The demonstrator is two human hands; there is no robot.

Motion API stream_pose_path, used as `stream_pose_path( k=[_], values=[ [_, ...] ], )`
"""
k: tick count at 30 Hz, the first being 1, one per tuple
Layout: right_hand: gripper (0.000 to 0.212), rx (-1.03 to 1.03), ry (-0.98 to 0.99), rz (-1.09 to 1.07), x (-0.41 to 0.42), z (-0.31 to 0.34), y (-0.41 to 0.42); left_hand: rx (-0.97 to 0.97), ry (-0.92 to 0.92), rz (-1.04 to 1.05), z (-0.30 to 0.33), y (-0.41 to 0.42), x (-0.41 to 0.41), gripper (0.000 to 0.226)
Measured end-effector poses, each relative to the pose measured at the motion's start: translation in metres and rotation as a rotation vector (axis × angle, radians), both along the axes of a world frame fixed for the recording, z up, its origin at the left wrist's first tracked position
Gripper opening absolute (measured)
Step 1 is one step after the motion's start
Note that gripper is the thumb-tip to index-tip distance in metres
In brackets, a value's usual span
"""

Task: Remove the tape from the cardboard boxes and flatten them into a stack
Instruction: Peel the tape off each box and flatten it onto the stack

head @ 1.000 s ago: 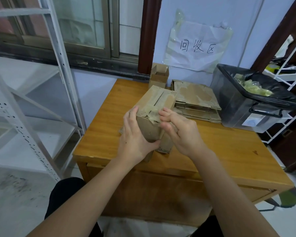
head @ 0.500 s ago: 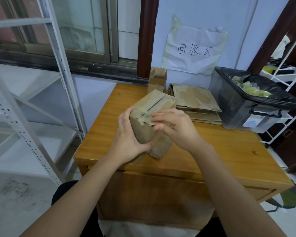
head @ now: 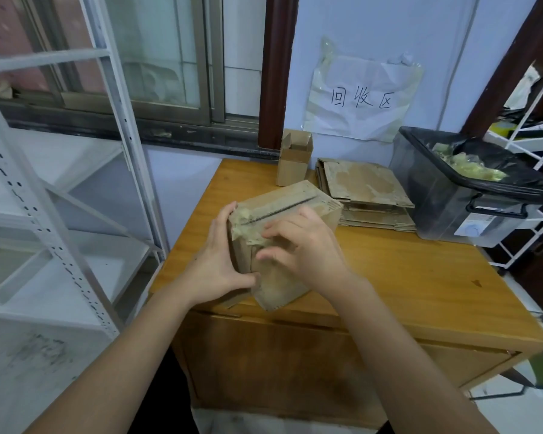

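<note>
A taped cardboard box [head: 282, 202] stands tilted near the front left of the wooden table [head: 420, 277]. My left hand [head: 217, 264] grips its left side, thumb across the near face. My right hand [head: 298, 249] lies over the box's near top edge, fingertips on the wrinkled clear tape [head: 251, 227] there. A stack of flattened boxes [head: 364, 189] lies at the back of the table. A small open box [head: 293, 161] stands upright beside that stack.
A grey bin with a black liner [head: 452, 202], holding crumpled tape, stands at the table's back right. White metal shelving [head: 60, 189] stands to the left. A white wire rack [head: 539, 151] is at the far right. A paper sign [head: 361, 98] hangs on the wall.
The box has tipped lower and turned so its slit top faces me more. My right hand has slid left across the near top edge onto the tape.
</note>
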State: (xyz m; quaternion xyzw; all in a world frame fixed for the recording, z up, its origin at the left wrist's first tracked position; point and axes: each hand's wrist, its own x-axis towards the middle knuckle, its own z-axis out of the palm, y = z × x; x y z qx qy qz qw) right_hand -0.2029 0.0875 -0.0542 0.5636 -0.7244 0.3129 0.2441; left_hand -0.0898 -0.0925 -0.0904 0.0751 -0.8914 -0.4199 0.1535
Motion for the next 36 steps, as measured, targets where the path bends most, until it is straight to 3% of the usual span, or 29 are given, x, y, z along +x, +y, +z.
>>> stream_pose_path(
  k=[3,6,13,19,30,36],
  values=[
    [0.039,0.078,0.043,0.018,0.007,0.008,0.002,0.01,-0.082,-0.112,0.009,0.0,0.002,0.134],
    [0.028,0.089,-0.03,0.077,0.012,0.009,0.009,0.033,-0.107,-0.19,0.013,0.006,-0.002,0.133],
    [0.01,-0.044,-0.084,0.029,0.015,0.003,0.039,0.199,-0.014,-0.13,0.011,0.04,-0.021,0.125],
    [0.017,-0.001,-0.188,-0.057,0.013,0.013,0.052,0.19,-0.001,-0.134,0.01,0.049,-0.03,0.121],
    [0.015,-0.114,-0.057,-0.172,0.014,0.007,0.046,0.165,0.005,-0.119,0.008,0.05,-0.033,0.12],
    [0.017,-0.086,-0.081,-0.213,0.017,0.01,0.046,0.168,0.004,-0.117,0.007,0.051,-0.033,0.12]
  ],
)
